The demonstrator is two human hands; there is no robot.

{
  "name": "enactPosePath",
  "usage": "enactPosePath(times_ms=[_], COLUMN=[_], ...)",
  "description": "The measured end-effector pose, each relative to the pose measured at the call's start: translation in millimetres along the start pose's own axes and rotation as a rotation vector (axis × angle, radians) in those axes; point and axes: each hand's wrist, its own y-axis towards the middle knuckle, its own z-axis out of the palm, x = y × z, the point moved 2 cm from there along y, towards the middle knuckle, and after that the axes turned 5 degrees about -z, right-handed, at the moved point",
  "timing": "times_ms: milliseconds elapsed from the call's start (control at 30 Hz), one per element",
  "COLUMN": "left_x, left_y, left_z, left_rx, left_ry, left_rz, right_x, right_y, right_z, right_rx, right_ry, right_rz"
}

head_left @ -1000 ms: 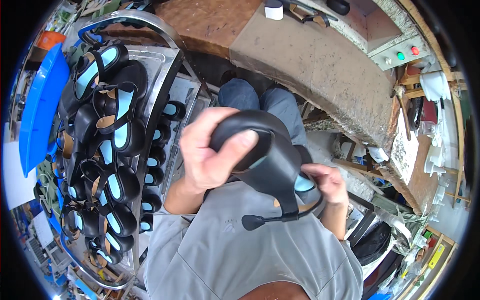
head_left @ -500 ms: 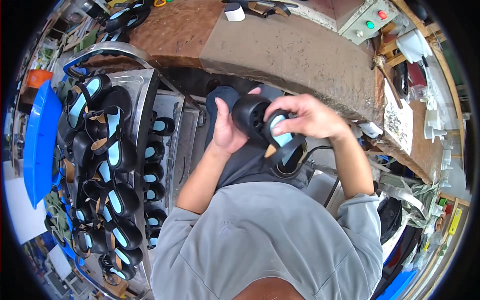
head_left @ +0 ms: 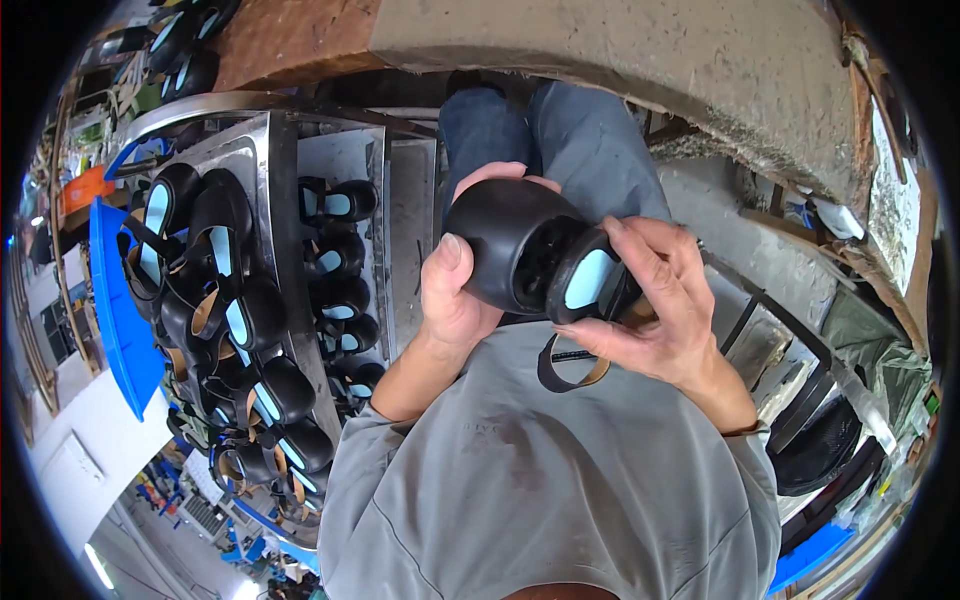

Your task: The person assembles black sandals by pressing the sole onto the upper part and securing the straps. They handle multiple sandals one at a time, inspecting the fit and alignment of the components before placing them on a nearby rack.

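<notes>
In front of my torso I hold a black shoe with a smooth, rounded toe. My left hand wraps round the toe, thumb on the near side and fingertips over the far side. At the other end, my right hand pinches the heel, beside a light blue insole pad. A strap loop with a tan lining hangs below, against my shirt. The shoe's opening faces my right hand; its dark inside is hard to make out.
To the left, a metal rack carries many similar black shoes, with more on a lower shelf. A blue tray stands beyond it. The workbench edge runs across the far side. A metal frame is at my right.
My view has tilted down and closer. Both hands have come nearer my body with the shoe. My left fingers now close round the toe; earlier the hand was opened out beside it.
</notes>
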Motion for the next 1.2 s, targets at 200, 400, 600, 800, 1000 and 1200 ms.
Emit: enactPosePath(times_ms=[200, 400, 600, 800, 1000, 1200], left_x=[-5, -4, -5, -5, -6, -17], left_y=[-1, 4, 4, 2, 0, 2], left_z=[10, 13, 14, 16, 12, 0], left_rx=[0.001, -0.012, -0.027, -0.038, 0.002, 0.061], left_ry=[-0.015, -0.012, -0.021, -0.046, 0.061, 0.389], left_rz=[-0.070, -0.103, -0.122, -0.128, -0.098, -0.042], right_x=[-9, -12, -13, -11, -6, 1], right_y=[5, 11, 15, 17, 18, 21], right_z=[-5, -9, -11, -12, -12, -11], right_rx=[0.102, 0.138, 0.172, 0.194, 0.234, 0.302], right_ry=[0.043, 0.056, 0.064, 0.054, 0.022, -0.077], right_rz=[0.018, 0.015, 0.027, 0.024, 0.034, 0.028])
